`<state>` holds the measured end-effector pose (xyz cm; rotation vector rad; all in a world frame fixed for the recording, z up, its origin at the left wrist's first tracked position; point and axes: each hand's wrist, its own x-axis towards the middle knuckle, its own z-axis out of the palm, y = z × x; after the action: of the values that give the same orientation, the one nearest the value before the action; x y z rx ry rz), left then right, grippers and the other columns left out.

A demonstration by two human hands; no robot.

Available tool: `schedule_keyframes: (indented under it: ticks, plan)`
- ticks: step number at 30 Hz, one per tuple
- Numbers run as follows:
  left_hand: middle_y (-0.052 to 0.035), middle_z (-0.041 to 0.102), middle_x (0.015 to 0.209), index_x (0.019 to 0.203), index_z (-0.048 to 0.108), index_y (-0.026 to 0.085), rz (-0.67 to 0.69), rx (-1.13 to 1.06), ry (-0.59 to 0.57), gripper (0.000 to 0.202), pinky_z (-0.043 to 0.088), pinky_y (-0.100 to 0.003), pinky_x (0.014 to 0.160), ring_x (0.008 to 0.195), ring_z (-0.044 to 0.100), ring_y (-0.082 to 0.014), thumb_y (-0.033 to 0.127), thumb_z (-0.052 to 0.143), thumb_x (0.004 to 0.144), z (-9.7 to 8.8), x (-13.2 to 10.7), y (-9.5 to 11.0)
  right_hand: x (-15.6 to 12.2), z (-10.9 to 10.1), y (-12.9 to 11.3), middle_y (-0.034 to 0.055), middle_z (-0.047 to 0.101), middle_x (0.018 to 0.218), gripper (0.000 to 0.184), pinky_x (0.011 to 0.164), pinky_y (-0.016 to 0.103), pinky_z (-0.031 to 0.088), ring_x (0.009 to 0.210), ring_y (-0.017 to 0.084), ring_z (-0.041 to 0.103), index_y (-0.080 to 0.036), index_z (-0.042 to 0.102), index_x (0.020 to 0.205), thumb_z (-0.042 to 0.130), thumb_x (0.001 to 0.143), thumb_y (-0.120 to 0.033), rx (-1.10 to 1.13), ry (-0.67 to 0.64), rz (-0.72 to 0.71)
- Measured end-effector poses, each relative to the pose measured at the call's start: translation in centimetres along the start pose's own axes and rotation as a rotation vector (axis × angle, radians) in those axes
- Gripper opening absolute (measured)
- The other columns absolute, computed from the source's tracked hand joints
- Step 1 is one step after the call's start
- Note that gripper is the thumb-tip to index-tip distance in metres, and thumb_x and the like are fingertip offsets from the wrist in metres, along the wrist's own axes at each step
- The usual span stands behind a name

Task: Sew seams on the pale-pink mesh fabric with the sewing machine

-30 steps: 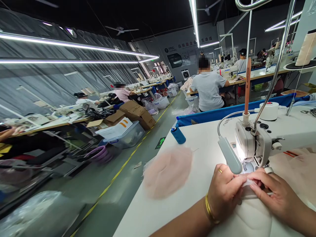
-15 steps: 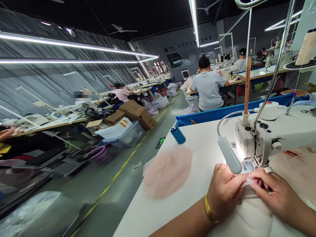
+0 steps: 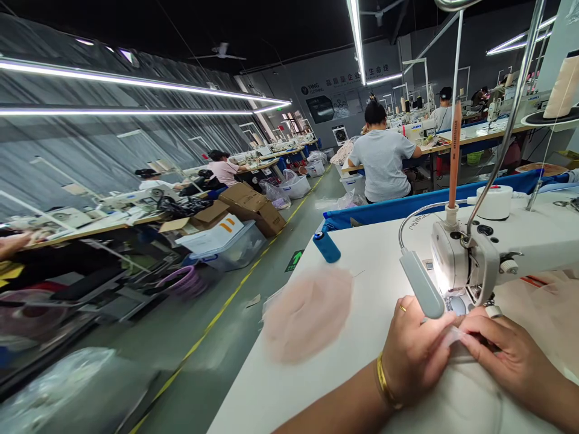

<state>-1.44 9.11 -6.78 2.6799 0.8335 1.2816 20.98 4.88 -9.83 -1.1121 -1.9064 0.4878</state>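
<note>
Just in front of the needle area of a white sewing machine (image 3: 456,259), my two hands meet over a piece of thin, pale fabric (image 3: 470,392). My left hand (image 3: 416,349), with a ring and a gold bangle, pinches the fabric's edge between thumb and fingers. Opposite it, my right hand (image 3: 506,349) pinches the same edge, its fingers curled. Part of the fabric lies below the hands toward the table's front. A grey lamp head (image 3: 421,284) hangs beside the needle, lighting that spot. The hands partly cover the presser foot.
Sheer pink pieces (image 3: 310,316) lie stacked on the white table (image 3: 253,386), left of my hands, with a blue thread spool (image 3: 326,247) behind them. More sheer fabric (image 3: 543,313) spreads at right. Beyond the table's left edge runs an aisle with plastic bins (image 3: 230,250). A co-worker (image 3: 382,160) sits ahead.
Both hands still hold the fabric at nearly the same place. The fingers have shifted slightly along its edge, and a small fold now stands up between the fingertips.
</note>
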Motion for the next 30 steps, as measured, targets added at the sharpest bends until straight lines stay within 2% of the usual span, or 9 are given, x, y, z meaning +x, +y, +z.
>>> schedule_keyframes:
  ticks: [5,10,15,30]
  plan:
    - [-0.0101,0.064,0.094,0.125,0.073,0.023,0.015,-0.024,0.002,0.034,0.055,-0.042,0.075,0.088,0.062,-0.0263,0.02,0.057,0.095,0.2,0.1,-0.2,0.4,-0.1,-0.6,-0.0014,0.073,0.091,0.018,0.072,0.028,0.055,0.077,0.017,0.068,-0.031,0.069,0.099,0.054,0.109,-0.034,0.007,-0.022,0.062]
    - [-0.0079,0.062,0.086,0.116,0.077,0.022,0.016,-0.003,0.007,0.029,0.053,-0.041,0.076,0.083,0.061,-0.0245,0.021,0.055,0.098,0.3,-0.2,-0.6,0.5,-0.3,-1.2,-0.0018,0.069,0.079,0.018,0.063,0.027,0.055,0.066,0.018,0.064,-0.031,0.07,0.099,0.055,0.107,-0.039,-0.049,-0.005,0.122]
    - [-0.0067,0.062,0.084,0.114,0.078,0.023,0.009,-0.007,0.016,0.028,0.051,-0.039,0.075,0.08,0.06,-0.0231,0.021,0.054,0.1,0.5,-0.4,-0.6,0.2,-0.2,-1.0,-0.0009,0.069,0.085,0.017,0.06,0.026,0.055,0.069,0.017,0.065,-0.033,0.07,0.114,0.055,0.107,-0.037,-0.053,0.012,0.098]
    - [-0.0074,0.064,0.086,0.118,0.076,0.023,0.011,-0.001,0.009,0.028,0.052,-0.039,0.075,0.082,0.061,-0.0244,0.02,0.057,0.097,0.2,-0.4,-0.5,0.6,-0.2,-1.1,-0.0022,0.069,0.079,0.013,0.059,0.027,0.052,0.065,0.017,0.064,-0.03,0.068,0.101,0.057,0.106,-0.033,-0.077,0.055,0.027]
